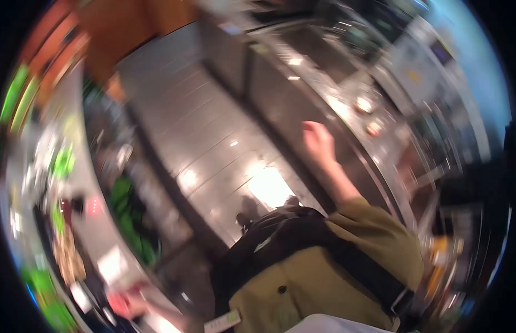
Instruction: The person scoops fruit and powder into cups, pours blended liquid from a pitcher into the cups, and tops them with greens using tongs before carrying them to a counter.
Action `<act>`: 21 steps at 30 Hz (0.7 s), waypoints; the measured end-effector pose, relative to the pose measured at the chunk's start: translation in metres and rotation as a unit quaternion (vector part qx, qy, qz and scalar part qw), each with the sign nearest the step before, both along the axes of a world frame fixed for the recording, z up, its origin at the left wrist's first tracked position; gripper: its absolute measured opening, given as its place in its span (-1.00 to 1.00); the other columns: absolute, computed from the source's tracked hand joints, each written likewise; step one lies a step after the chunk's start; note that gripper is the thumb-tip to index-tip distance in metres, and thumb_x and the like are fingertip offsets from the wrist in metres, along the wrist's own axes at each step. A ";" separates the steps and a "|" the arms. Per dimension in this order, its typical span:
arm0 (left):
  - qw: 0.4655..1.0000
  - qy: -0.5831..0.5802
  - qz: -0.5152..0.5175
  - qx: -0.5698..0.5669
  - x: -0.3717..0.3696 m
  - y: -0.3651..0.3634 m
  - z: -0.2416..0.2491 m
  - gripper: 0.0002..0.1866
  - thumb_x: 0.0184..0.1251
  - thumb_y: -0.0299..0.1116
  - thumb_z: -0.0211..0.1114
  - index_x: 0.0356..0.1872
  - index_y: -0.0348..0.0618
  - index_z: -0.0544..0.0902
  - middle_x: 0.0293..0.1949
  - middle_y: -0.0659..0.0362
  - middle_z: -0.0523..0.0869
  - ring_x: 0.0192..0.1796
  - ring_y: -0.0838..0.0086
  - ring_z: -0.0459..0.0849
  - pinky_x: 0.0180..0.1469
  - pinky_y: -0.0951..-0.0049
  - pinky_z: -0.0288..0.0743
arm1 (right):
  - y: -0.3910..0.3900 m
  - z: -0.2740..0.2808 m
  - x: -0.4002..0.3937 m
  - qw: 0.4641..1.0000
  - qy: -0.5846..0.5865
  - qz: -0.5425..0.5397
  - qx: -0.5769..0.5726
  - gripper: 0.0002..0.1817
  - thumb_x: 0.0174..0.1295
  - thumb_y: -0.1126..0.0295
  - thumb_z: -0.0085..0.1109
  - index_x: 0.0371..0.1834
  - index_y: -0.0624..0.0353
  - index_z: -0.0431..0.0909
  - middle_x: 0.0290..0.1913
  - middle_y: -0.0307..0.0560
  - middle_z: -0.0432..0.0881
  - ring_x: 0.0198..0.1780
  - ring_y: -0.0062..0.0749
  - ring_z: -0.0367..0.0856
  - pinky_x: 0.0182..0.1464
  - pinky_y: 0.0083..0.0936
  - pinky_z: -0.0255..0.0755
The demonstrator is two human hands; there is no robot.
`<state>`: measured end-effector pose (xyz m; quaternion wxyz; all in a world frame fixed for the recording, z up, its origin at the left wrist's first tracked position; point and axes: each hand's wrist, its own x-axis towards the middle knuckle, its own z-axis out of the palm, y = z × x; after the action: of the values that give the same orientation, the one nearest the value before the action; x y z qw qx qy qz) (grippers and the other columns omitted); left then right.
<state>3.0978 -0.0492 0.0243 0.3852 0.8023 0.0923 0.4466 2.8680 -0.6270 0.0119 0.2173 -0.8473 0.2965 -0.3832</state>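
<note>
My right hand [318, 140] hangs in the air in front of the steel counter front [274, 91], with nothing visible in it. Its fingers look loosely bent and slightly apart, though motion blurs them. At the lower left, my left hand [129, 302] is over or against the edge of the pale counter [97, 216]. Blur smears its fingers, so I cannot make out whether it holds anything. A white square item [112, 265] lies on that counter just beyond it.
A tiled floor aisle [180, 111] runs between the two counters. Green material [127, 216] hangs or lies below the left counter. Small round items [373, 129] sit on the right-hand steel worktop, with a white machine [416, 69] behind. Orange-brown panels [130, 25] stand at the far end.
</note>
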 end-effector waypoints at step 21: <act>0.677 -0.164 -0.717 -0.019 0.039 -0.817 0.075 -0.66 0.04 -0.56 0.15 -0.08 -0.29 0.46 -0.01 0.03 0.45 0.07 0.25 0.40 0.12 0.33 0.21 | -0.238 -0.040 0.033 0.916 -0.273 -0.106 0.273 -0.63 0.17 0.42 -0.05 0.06 0.26 0.25 -0.19 -0.06 0.44 -0.34 -0.51 0.49 -0.28 -0.59 0.43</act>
<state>3.1364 -0.8663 0.0988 0.6118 0.5286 -0.5676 0.1554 2.9014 -0.8646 -0.0278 0.4709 -0.5809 0.4072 -0.5244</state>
